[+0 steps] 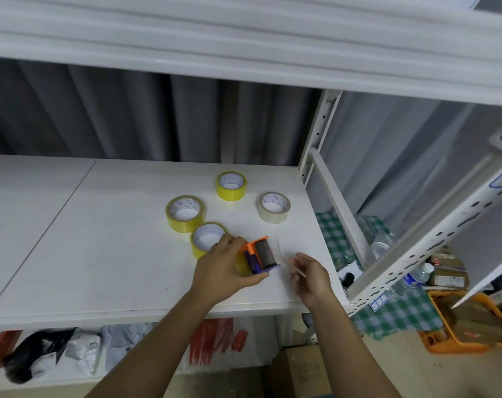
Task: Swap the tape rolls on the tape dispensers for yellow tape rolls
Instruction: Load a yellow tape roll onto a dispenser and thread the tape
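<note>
My left hand (225, 271) grips an orange and blue tape dispenser (260, 255) just above the white shelf board (115, 239). A yellow roll (241, 264) sits in the dispenser, mostly hidden by my fingers. To its right, my right hand (310, 278) pinches the end of a thin, pale tape strip (283, 255) that runs from the dispenser's mouth. Three loose yellow rolls lie on the board: one at the back (231, 186), one in the middle (185, 213), and one (206, 239) partly behind my left hand. A beige roll (274, 207) lies at the right.
A white perforated shelf post (316, 145) stands at the board's back right corner, and a slanted rack beam (433, 239) is farther right. Bags (57, 351) lie under the board. A green checked cloth (399, 311) and an orange crate (459, 326) are on the floor at right.
</note>
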`<state>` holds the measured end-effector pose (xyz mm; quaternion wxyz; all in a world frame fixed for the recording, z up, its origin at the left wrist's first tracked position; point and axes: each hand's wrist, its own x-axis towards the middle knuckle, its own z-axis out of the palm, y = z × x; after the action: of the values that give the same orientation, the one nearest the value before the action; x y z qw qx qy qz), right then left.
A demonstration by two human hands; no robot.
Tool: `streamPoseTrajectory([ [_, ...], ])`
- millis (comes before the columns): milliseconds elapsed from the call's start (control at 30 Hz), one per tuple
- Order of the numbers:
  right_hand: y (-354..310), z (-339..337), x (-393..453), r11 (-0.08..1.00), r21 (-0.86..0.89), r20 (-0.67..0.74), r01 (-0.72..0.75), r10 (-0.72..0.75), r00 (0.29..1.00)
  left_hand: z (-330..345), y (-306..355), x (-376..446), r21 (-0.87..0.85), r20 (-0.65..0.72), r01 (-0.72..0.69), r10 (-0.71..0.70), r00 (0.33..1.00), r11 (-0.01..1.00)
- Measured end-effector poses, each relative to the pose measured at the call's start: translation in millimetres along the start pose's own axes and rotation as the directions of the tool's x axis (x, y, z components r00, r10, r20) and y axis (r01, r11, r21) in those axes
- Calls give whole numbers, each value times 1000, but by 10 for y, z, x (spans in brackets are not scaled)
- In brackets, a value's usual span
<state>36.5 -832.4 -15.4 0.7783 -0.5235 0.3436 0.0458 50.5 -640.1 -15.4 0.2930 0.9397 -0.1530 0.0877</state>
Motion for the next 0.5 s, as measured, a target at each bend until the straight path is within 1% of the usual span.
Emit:
streamPoseTrajectory([
  [33,28,-45,-1,995,-91,-56,51,-56,997,-10,-28,-17,-25,-10,13,-13,1000,1000],
  [67,60,-79,-7,973,-193,-77,126,-143,987,-23,-55,-32,-48,-8,20,-20,1000,999],
  [100,76,-89,-25,940,-261,-59,219,-242,968,-33,-75,-38,-60,-3,17,-17,1000,998],
  [167,31,-30,-113,856,-309,7,416,-435,901,-37,-70,-34,-48,-6,8,-8,1000,999],
  [200,-19,15,-153,809,-320,26,492,-512,859,-34,-53,-25,-38,-5,6,-6,1000,999],
  [233,-74,57,-197,772,-330,56,544,-559,827,-31,-38,-20,-31,0,4,-4,1000,1000],
  [267,-128,97,-233,752,-331,106,570,-571,814,-26,-26,-20,-26,2,1,-1,1000,1000],
  [300,-168,135,-261,751,-331,171,572,-548,819,-24,-19,-22,-23,0,-1,1,1000,1000],
  [367,-193,180,-287,763,-362,291,535,-453,843,-26,-15,-26,-17,-8,4,-4,1000,1000],
  [400,-188,194,-285,770,-379,315,513,-413,854,-25,-11,-29,-13,-10,7,-7,1000,1000],
  [433,-182,204,-281,783,-380,311,492,-393,865,-22,-6,-31,-12,-12,7,-7,1000,1000],
  [500,-186,218,-274,804,-344,270,485,-410,871,-16,-1,-35,-16,-20,5,-5,1000,1000],
])
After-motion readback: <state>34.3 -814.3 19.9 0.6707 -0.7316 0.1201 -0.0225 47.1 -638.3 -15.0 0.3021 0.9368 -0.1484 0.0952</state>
